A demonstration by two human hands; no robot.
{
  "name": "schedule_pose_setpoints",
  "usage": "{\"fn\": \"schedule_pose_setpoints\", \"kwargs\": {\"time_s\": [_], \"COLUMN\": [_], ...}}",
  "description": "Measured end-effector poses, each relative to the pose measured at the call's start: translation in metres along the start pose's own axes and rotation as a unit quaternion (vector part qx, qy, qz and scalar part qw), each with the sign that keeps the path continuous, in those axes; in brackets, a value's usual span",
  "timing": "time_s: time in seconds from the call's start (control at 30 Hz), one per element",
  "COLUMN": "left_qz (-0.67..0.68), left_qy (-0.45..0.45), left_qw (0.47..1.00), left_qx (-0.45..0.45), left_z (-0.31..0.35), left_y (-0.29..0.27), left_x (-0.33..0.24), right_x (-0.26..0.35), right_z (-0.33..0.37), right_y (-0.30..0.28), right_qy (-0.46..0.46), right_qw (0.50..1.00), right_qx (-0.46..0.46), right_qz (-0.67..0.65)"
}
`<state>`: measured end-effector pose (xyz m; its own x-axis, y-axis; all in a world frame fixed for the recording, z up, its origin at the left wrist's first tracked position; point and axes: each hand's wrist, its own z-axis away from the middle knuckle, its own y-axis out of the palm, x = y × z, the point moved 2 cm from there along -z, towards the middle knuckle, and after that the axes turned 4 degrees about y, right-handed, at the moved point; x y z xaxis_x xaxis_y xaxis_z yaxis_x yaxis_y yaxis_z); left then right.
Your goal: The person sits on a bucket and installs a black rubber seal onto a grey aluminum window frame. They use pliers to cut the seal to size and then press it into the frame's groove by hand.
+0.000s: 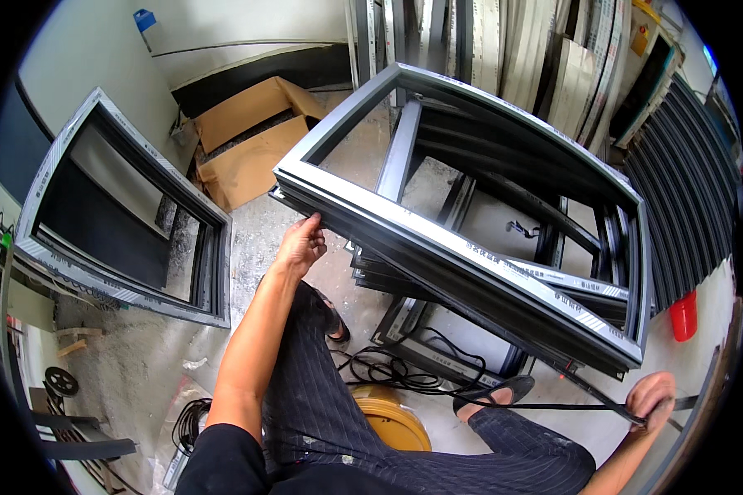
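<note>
A grey-and-black window frame [450, 233] lies on top of a stack of similar frames in front of me, with printed protective film on its faces. My left hand [303, 246] is closed at its near left side, thumb and fingers pinching a thin black rubber strip [437, 290] along the frame's lower edge. At the far right, my right hand [652, 399] is closed around the same kind of black strip, which stretches away from the frame's near right corner. Its fingertips are partly hidden. A slack black length [553, 406] also runs leftward from there.
Another window frame [210, 280] leans at the left. An opened cardboard box [252, 169] sits behind it. Loose black coils [380, 369] lie by my feet near a yellow bucket [400, 427]. Long profiles [483, 49] stand along the back; a red bucket [683, 317] is at right.
</note>
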<state>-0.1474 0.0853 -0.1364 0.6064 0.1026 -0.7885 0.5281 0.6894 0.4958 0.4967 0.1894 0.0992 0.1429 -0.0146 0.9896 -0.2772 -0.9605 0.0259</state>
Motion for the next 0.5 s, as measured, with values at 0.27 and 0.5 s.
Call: {"fn": "schedule_pose_setpoints", "kwargs": {"time_s": [0.27,0.5], "left_qz": [-0.138,-0.077], "left_qy": [0.059,-0.002], "left_qw": [0.987,0.997], "left_qx": [-0.051,0.007], "left_z": [0.002,0.021], "left_y": [0.008,0.016], "left_x": [-0.003,-0.001], "right_x": [-0.043,-0.057], "right_z": [0.012,0.016], "right_y": [-0.028,-0.034], "right_qy": [0.268,0.325], "right_qw": [0.840,0.836], "right_qx": [-0.454,-0.417], "right_qz": [0.128,0.147]}}
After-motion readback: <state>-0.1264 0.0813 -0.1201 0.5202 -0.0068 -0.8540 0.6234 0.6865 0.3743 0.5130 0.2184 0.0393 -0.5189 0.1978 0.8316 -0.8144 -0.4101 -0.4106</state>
